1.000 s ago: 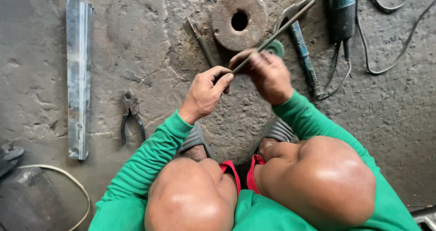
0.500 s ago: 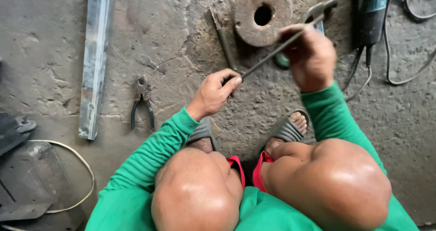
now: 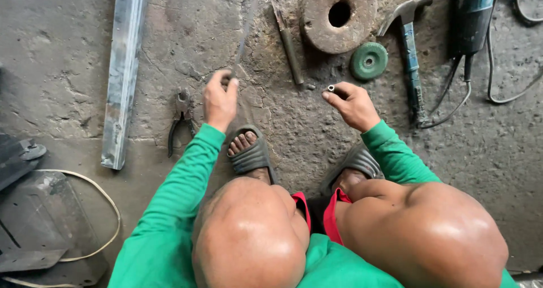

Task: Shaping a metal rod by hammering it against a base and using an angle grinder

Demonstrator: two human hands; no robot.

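Left hand point(image 3: 219, 100) clamped on thin grey metal rod point(image 3: 244, 36), now swung upward over cracked concrete floor point(image 3: 271, 118); right hand point(image 3: 352, 102) now off rod, pinching small metal ring point(image 3: 331, 88) near green grinding disc point(image 3: 368, 61). Hands apart, pieces separated.

Left hand point(image 3: 219, 100) grips a thin rod point(image 3: 242, 36); right hand point(image 3: 352, 102) — a small ring point(image 3: 331, 88).

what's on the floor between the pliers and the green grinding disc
In the head view, between the pliers and the green grinding disc come the left hand gripping a thin rod, then a dark chisel-like bar; otherwise bare cracked concrete.
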